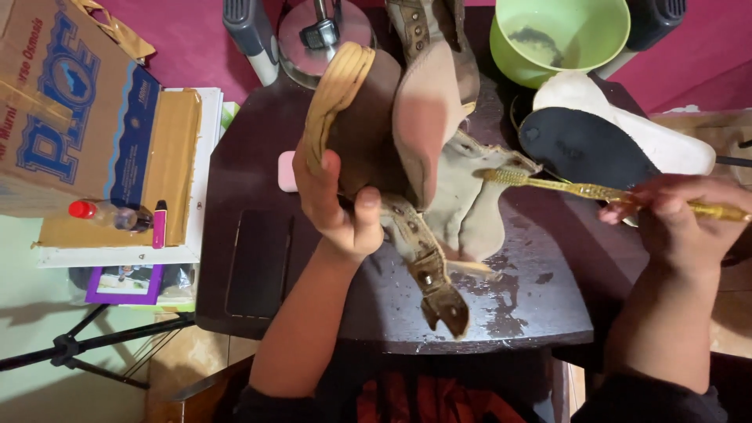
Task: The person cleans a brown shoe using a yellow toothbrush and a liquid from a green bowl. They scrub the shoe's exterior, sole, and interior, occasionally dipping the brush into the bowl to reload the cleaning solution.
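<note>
Left hand [337, 207] grips tan boot [392, 133] by the stiff sole edge; soft upper flops. Right hand [681, 215] pinches gold toothbrush [580, 188], light and probably slippery.

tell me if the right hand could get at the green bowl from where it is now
Probably yes, but not freely. The right hand is already shut on the gold toothbrush, so its grip is taken. The green bowl sits beyond the black insole and the white insole, which lie flat between them.
</note>
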